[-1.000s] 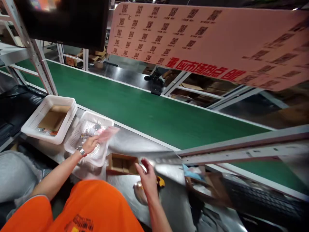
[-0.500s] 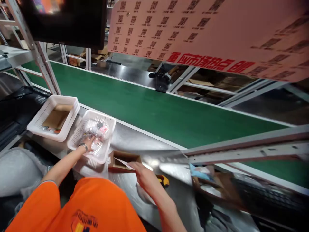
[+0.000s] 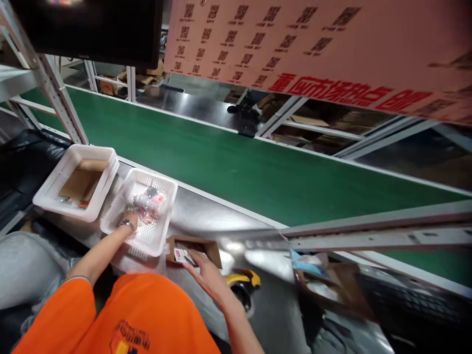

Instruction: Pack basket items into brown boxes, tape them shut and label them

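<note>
Head view: the card [image 3: 181, 255] has dipped from above the box [image 3: 213, 250] into it, so looks nearly placed. My right hand [image 3: 202, 270] rests part-open on it, my left hand [image 3: 130, 221] among bags [image 3: 150, 200] in the basket [image 3: 155, 246]; I can't tell if either grips.

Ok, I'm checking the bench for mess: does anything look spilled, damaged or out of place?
Nothing stands out. The wrapped items lie inside the white basket, where the left hand is, and the open carton at the right hand sits upright. Fine damage would be too small to tell.
</note>
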